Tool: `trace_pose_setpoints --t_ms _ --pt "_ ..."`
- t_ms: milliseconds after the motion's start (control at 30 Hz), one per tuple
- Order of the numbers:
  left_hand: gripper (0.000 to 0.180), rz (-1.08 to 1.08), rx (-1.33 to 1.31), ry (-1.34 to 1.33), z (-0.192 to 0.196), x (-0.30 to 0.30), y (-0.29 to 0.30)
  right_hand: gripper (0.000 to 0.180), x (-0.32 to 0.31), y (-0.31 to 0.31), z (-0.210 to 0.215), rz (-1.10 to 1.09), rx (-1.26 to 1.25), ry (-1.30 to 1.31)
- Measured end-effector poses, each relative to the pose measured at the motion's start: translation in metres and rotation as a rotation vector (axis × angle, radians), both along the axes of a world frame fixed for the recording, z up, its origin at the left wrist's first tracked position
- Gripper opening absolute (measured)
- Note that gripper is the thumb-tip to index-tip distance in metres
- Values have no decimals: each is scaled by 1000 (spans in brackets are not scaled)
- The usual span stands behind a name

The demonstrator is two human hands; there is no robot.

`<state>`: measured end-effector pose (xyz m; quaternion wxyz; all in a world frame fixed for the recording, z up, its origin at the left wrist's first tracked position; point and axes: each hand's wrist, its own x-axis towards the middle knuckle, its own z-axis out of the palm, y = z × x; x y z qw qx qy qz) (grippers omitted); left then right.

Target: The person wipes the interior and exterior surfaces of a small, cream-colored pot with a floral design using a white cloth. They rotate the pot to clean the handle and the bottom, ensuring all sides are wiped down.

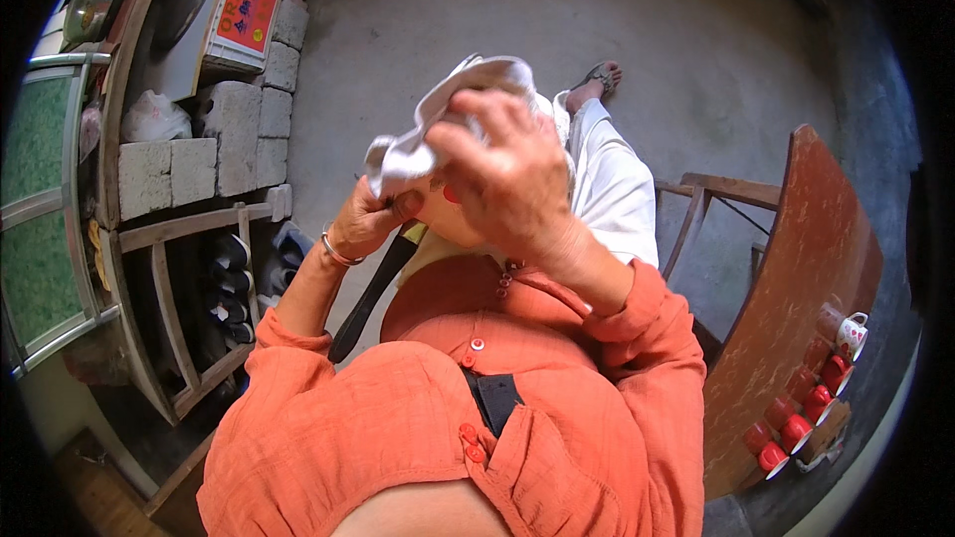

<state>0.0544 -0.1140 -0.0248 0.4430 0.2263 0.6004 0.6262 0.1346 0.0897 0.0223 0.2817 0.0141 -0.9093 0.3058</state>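
Observation:
In front of my chest both hands are at a crumpled white cloth (497, 73) and a cream-coloured, rounded object with red marks (445, 223), whose kind I cannot make out. My left hand (368, 219), with a bangle at the wrist, grips the object's left side, thumb on top. The bent fingers of my right hand (512, 174), somewhat blurred, press the cloth over it. Much of the object is hidden behind the right hand. A long black strip (376, 296), like a handle or strap, slants down beside my left wrist.
Several red and white mugs (796, 430) stand on a reddish-brown table (796, 239) at right. Grey blocks (237, 129) support an orange-panelled carton (239, 15) at left. Below them, a wooden rack (184, 313) holds dark shoes (231, 283). A green-panelled cabinet (45, 159) stands far left.

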Motion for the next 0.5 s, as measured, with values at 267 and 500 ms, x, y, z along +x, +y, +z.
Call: trace_pose_setpoints --t_ms 267,500 --pt "32 -91 68 -104 7 -4 -5 28 -52 72 -32 158 -822 -565" --pt "45 107 -54 83 53 -3 45 29 -45 60 -34 61 -656 -431"
